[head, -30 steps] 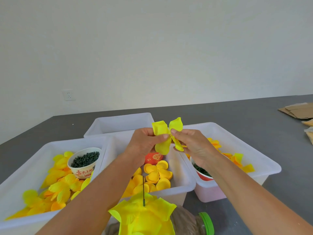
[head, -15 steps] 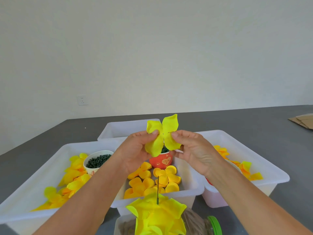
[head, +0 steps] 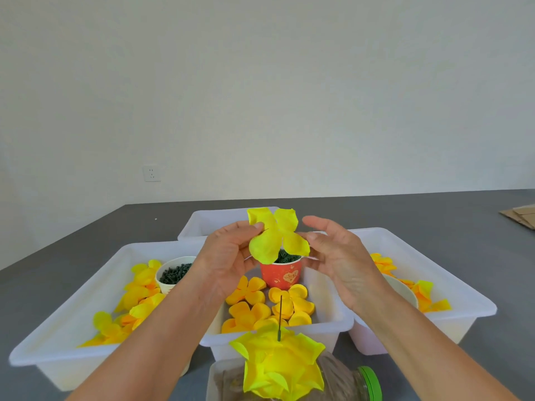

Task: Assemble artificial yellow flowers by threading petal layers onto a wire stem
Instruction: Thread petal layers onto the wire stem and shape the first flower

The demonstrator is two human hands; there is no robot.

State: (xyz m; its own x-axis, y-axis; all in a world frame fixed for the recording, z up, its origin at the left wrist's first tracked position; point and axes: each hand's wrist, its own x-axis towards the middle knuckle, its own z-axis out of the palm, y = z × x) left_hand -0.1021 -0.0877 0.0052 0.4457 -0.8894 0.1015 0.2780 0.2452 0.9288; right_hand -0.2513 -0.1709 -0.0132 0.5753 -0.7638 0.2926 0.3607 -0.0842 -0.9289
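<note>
A four-lobed bright yellow fabric petal layer (head: 275,237) is held up in the air above the middle white plastic tray (head: 333,322), in front of the red paper cup of dark green pieces (head: 280,273). The left hand (head: 228,256) pinches its left lobes between thumb and fingers; the right hand (head: 335,256) is spread, fingers relaxed, only its thumb tip near or touching the right lobe. Below, at the near edge of the grey worktop (head: 434,215), the thin dark wire stem (head: 280,318) stands up out of a stack of yellow petals already threaded (head: 280,363). The step in hand looks like readying the next layer. The next move calls for lowering it so its centre hole meets the stem tip, then sliding it down.
</note>
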